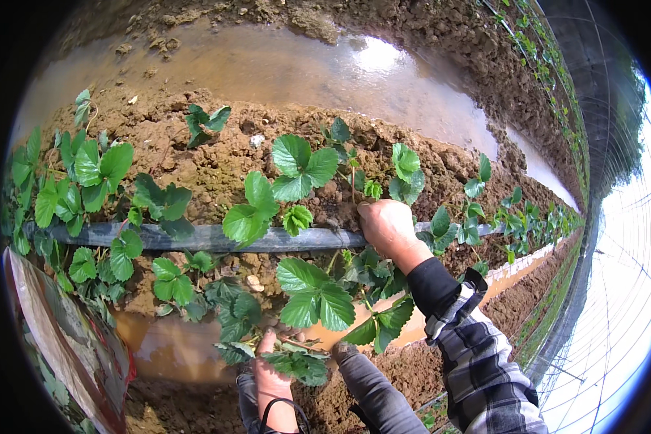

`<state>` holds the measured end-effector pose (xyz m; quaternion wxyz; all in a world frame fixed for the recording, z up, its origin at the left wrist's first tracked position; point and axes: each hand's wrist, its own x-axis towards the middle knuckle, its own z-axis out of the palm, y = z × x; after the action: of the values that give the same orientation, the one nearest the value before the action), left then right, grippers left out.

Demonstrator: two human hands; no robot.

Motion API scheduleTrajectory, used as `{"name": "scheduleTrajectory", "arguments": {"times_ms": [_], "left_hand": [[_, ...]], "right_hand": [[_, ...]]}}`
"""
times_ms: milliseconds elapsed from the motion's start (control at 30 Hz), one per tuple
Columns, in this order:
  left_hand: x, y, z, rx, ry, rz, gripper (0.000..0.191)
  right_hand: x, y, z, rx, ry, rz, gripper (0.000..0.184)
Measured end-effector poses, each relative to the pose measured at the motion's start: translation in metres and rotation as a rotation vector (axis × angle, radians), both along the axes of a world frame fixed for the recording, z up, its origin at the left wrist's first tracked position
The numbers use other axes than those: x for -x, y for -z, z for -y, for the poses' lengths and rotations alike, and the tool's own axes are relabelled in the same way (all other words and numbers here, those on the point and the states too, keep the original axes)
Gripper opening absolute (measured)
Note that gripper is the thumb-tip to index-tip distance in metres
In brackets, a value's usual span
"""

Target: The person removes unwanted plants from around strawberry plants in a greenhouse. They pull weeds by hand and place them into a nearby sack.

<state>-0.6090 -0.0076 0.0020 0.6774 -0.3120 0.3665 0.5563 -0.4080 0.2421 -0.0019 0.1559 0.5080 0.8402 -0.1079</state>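
Note:
My left hand (273,374) is low in the picture, its thumb closed over the stems of loose strawberry seedlings (304,364). Their leaves spread to both sides of the hand. Higher up, my right hand (388,225) reaches over a black drip hose (298,239) and presses its fingertips to the soil (331,198). Just beyond those fingers rises a small strawberry plant (353,171) with a thin reddish stem. The fingertips are hidden, so I cannot tell whether they pinch the stem.
Strawberry plants (100,168) line both sides of the hose. Muddy water fills the far furrow (260,65) and the near furrow (179,347). A large plastic bag (70,347) stands at the lower left. My grey-clad knee (374,388) is beside the bed. A greenhouse frame (618,260) curves at right.

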Motion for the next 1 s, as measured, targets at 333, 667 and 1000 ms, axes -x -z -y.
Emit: {"name": "scheduleTrajectory", "arguments": {"times_ms": [333, 667, 1000], "left_hand": [[-0.004, 0.001, -0.004, -0.038, -0.047, -0.044, 0.021], [-0.004, 0.002, -0.005, 0.081, 0.001, -0.019, 0.031], [-0.006, 0.011, -0.004, 0.008, 0.004, -0.012, 0.019]], "right_hand": [[-0.016, -0.015, -0.016, 0.148, 0.26, -0.151, 0.013], [-0.029, -0.022, -0.013, 0.153, -0.355, -0.122, 0.007], [-0.022, -0.038, -0.002, -0.044, 0.234, -0.466, 0.01]]}}
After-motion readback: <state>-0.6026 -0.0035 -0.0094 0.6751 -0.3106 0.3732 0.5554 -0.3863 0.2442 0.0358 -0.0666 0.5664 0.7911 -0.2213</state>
